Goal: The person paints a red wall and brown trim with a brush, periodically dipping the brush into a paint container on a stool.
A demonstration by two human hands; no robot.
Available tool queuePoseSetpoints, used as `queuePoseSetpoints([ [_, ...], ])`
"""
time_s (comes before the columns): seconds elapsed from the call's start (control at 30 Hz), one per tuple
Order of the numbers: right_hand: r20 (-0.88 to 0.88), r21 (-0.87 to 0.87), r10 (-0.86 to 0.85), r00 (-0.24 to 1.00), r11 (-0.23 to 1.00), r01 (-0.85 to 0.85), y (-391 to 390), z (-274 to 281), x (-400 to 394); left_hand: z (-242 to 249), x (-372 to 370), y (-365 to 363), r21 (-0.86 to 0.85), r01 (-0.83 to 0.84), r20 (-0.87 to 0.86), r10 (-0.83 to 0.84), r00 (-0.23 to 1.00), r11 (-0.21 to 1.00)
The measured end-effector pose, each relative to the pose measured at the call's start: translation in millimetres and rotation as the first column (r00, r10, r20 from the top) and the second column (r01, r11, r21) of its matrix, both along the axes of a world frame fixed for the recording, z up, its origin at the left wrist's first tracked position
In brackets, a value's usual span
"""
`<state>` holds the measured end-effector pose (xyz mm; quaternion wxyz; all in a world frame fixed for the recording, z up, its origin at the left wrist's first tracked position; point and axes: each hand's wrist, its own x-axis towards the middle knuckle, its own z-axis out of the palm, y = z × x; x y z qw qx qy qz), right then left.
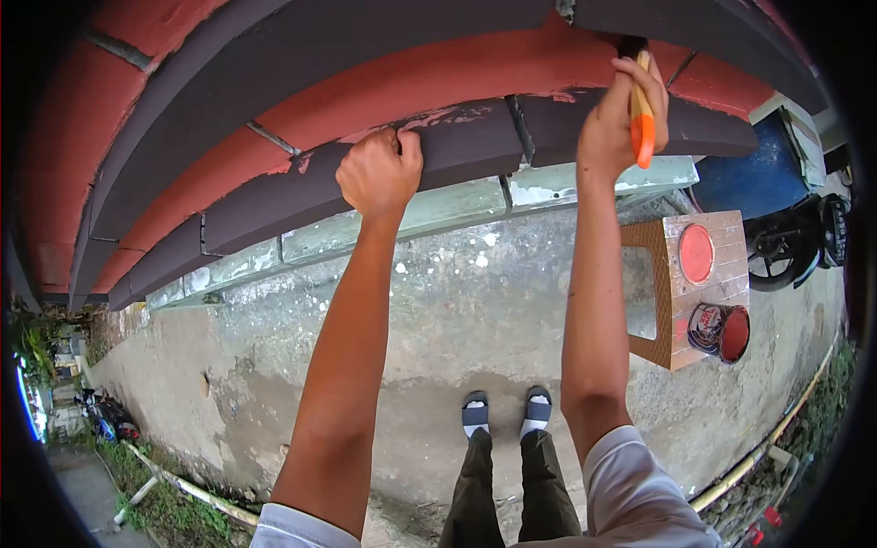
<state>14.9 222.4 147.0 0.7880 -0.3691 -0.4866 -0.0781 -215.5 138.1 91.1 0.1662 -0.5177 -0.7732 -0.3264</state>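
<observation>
My right hand [607, 128] grips a paintbrush [643, 128] with a yellow handle and an orange end. Its dark bristles point up at the red band [512, 64] between two dark grey bands of the wall. Whether they touch the surface is hard to make out. Closed in a fist, my left hand [376, 175] rests against the lower dark grey band [457, 146], where the red and grey meet in a rough edge. Nothing shows in the fist. An open paint tin [734, 333] with red paint and a red-coated round lid [696, 254] sit on a small wooden table [729, 237].
A pale, paint-spotted ledge [438, 216] runs below the bands. My sandalled feet [475, 413] stand on stained concrete [411, 338]. At the right are a blue barrel [754, 169] and a motorbike wheel [775, 251]. Bamboo poles [196, 491] edge the greenery.
</observation>
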Motion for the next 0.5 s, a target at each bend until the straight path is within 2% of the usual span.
queuePoseSetpoints([
  [0.03, -0.008, 0.016, -0.039, 0.999, 0.999, 0.039, -1, 2, -3, 1, 1, -1, 0.0, 0.006, 0.002, -0.006, 1.0, 1.0],
  [0.1, 0.231, -0.053, 0.1, 0.968, 0.994, -0.09, -22, 2, -26, 5, 1, -3, -0.089, -0.023, -0.003, 0.023, 1.0, 0.996],
  [0.23, 0.148, -0.153, 0.437, 0.887, 0.897, -0.416, -64, -8, -57, 8, 1, -6, -0.123, -0.032, 0.011, 0.034, 0.999, 0.992],
  [0.3, 0.155, -0.26, 0.469, 0.869, 0.868, -0.422, -114, -10, -37, 4, -3, -7, -0.1, -0.007, 0.037, 0.011, 0.999, 0.995],
  [0.37, -0.043, -0.36, 0.52, 0.853, 0.789, -0.498, -188, -14, -9, 2, -13, -8, -0.095, 0.097, 0.049, -0.093, 0.994, 0.991],
  [0.4, -0.197, -0.434, 0.578, 0.792, 0.672, -0.6, -227, -18, 11, -3, -22, -7, -0.041, 0.197, 0.088, -0.193, 0.977, 0.979],
  [0.43, -0.215, -0.491, 0.552, 0.805, 0.652, -0.578, -266, -17, 35, -3, -26, -9, 0.02, 0.289, 0.118, -0.289, 0.95, 0.957],
  [0.5, -0.369, -0.587, 0.476, 0.799, 0.547, -0.597, -341, -13, 84, 12, -16, -32, 0.129, 0.423, 0.245, -0.442, 0.863, 0.897],
])
